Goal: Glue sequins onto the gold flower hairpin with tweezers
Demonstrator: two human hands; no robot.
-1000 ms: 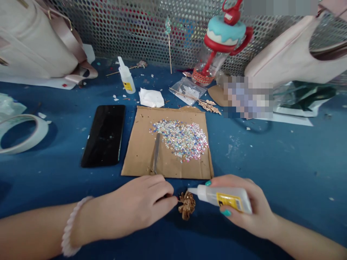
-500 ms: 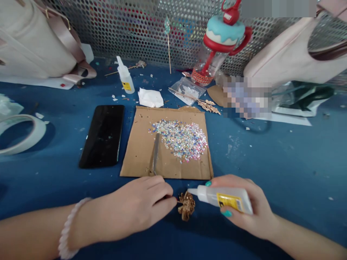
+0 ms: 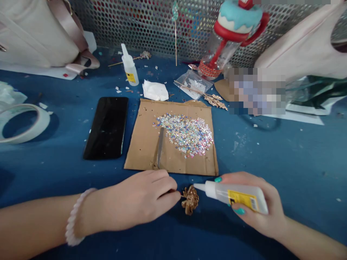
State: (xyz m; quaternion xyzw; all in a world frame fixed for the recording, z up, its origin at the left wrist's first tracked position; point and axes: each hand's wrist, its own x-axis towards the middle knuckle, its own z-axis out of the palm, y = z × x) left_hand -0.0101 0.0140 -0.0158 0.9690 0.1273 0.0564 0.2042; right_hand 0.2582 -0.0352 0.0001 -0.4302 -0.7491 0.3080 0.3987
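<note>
My left hand (image 3: 141,198) pinches the thin stem of a gold-brown flower ornament (image 3: 190,199), whose head sticks out to the right of my fingertips. My right hand (image 3: 260,202) is wrapped round a clear glue bottle (image 3: 222,192) with a yellow label. The bottle lies nearly level, and its narrow nozzle points left at the flower's upper edge; whether they touch I cannot tell. Just beyond my hands is a piece of cardboard (image 3: 145,144) bearing a heap of small shiny rhinestones (image 3: 189,135) and a pair of metal tweezers (image 3: 160,148).
Left of the cardboard lies a black phone (image 3: 107,128), with a tape roll (image 3: 29,135) farther left. Behind stand another glue bottle (image 3: 130,70), a folded white tissue (image 3: 155,90), a small plastic bag (image 3: 193,85) and a red-handled cup (image 3: 214,54). Pale bags (image 3: 29,36) flank the mesh panel.
The whole scene has shifted slightly right and up in view. Both hands keep their grips on the flower stem and glue bottle, and the nozzle stays close to the flower's top.
</note>
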